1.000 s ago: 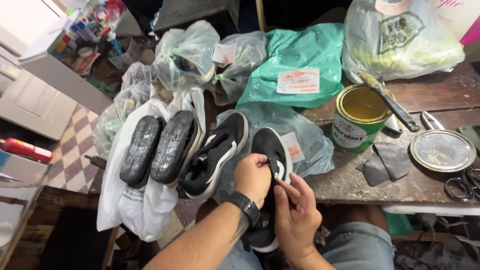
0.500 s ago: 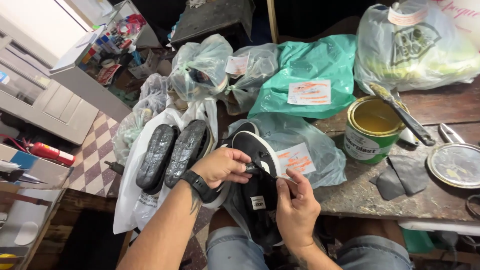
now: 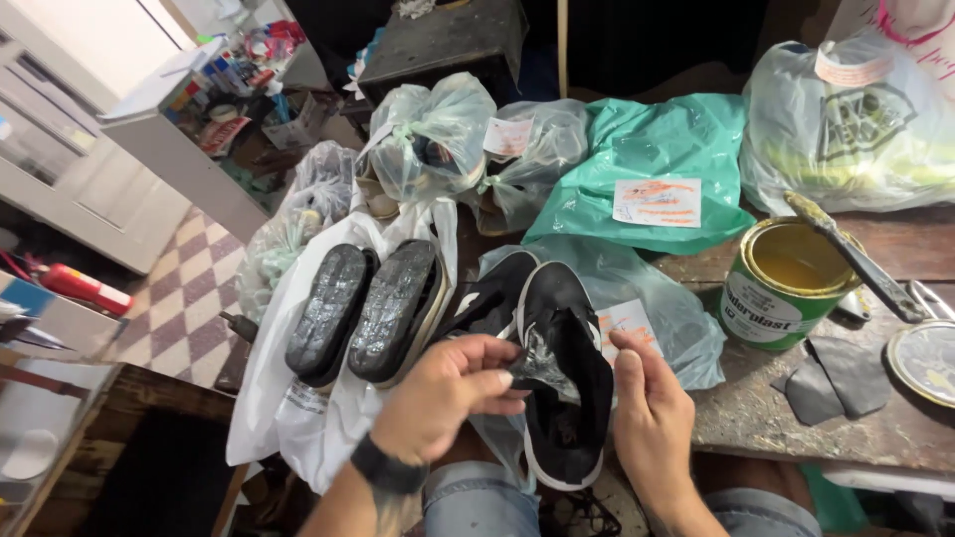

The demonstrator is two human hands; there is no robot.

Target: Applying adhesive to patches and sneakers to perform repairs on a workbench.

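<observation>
A black sneaker with a white sole edge point(image 3: 569, 408) lies opening-up over my lap at the bench's front edge. My left hand point(image 3: 448, 393), with a dark wristband, pinches the material at the shoe's opening from the left. My right hand point(image 3: 652, 418) grips the shoe's right rim with thumb and fingers. Its mate point(image 3: 487, 293) lies just behind, partly hidden by the held shoe. Left of them, two other shoes point(image 3: 368, 308) rest soles-up on a white plastic bag point(image 3: 288, 418).
An open green can of yellowish glue point(image 3: 786, 288) stands at the right with a smeared tool point(image 3: 856, 261) across it, its lid point(image 3: 925, 360) and dark rubber scraps point(image 3: 838, 373) beside it. Tied clear bags point(image 3: 428, 139) and a green bag point(image 3: 647, 169) crowd the back. A checkered floor lies to the left.
The black sneaker has turned so that its opening faces up. My left hand shifted from the shoe's side to pinch at the opening, and my right hand slid to the right rim.
</observation>
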